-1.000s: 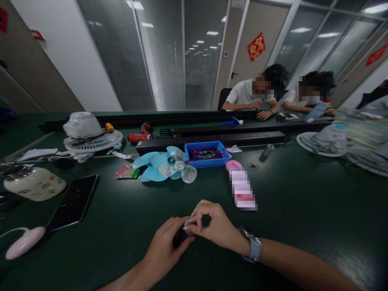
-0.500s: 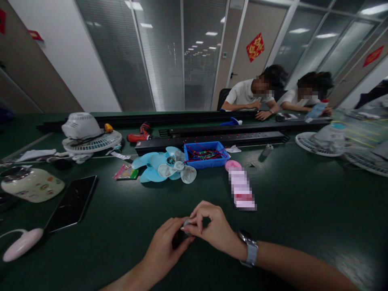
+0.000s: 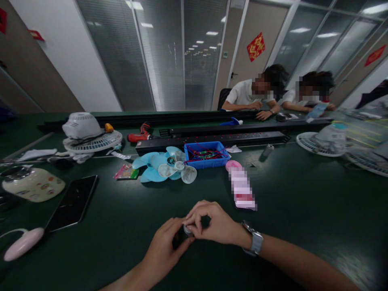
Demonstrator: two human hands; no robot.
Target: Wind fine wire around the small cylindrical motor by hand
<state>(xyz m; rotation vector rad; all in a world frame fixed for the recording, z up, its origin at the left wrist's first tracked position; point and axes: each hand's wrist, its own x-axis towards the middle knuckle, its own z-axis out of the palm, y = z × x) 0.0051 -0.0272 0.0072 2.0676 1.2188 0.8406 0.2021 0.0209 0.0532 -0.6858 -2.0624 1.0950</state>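
My left hand (image 3: 165, 244) cups a small dark object with a silvery round end (image 3: 187, 230), low over the dark green table (image 3: 303, 194), right in front of me. My right hand (image 3: 212, 222) comes in from the other side, its thumb and forefinger closed on that silvery end; both hands are gripping the same piece, and it is too small and shadowed to say what it is. A grey-strapped wristwatch (image 3: 254, 242) sits on my right wrist.

Beyond my hands lie light blue plastic fan blades (image 3: 160, 165) just beside a blue plastic bin of red wires (image 3: 206, 155). A black smartphone (image 3: 72, 202) lies face up to my left, near a pale pink mouse (image 3: 22, 244). A white fan housing (image 3: 87, 133) stands farther back.

On the far door hangs a red diamond-shaped paper with gold characters (image 3: 256, 46), too blurred to read. No other writing is legible.
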